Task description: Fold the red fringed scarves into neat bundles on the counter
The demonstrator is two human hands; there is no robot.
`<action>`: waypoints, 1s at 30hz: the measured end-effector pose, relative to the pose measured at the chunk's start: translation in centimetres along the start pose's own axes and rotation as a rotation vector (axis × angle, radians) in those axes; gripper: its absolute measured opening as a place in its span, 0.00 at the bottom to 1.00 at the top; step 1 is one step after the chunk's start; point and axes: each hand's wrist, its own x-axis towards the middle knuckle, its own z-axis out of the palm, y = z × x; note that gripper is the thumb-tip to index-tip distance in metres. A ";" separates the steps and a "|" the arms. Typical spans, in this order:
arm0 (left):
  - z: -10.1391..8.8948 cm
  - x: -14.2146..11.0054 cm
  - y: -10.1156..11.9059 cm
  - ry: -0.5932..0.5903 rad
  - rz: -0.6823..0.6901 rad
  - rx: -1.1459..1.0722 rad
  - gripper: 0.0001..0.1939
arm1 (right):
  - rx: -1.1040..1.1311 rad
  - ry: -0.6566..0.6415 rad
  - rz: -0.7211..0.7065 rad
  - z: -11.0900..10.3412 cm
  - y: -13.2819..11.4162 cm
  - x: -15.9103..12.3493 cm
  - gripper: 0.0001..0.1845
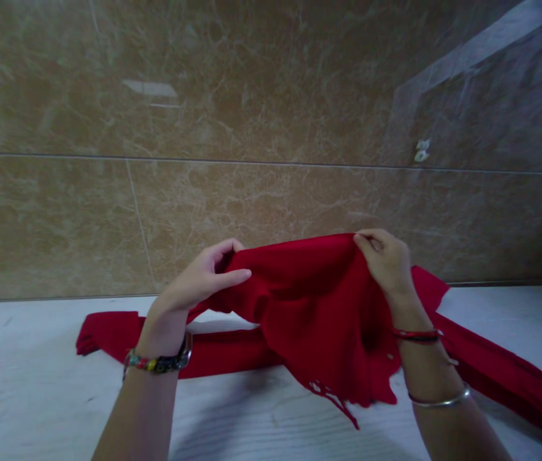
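A red scarf (313,294) with a fringed end is held up between my two hands, its upper edge stretched nearly straight. My left hand (203,272) grips the cloth at the left, thumb in front and fingers behind it. At the upper right corner, my right hand (386,259) pinches the edge between thumb and fingers. Fringe strands dangle below the middle. More red cloth lies on the white surface behind my left wrist and runs off to the lower right; whether it is all one piece I cannot tell.
The white, grained surface (35,390) spans the bottom of the view. Just behind it rises a brown marbled tile wall (271,102) with pale joints. A small white fixture or its reflection (422,150) shows at the right on the glossy tiles.
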 end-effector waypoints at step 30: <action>0.9 0.3 0.1 0.350 0.004 0.770 0.09 | -0.253 -0.059 0.066 1.0 3.3 -0.5 0.13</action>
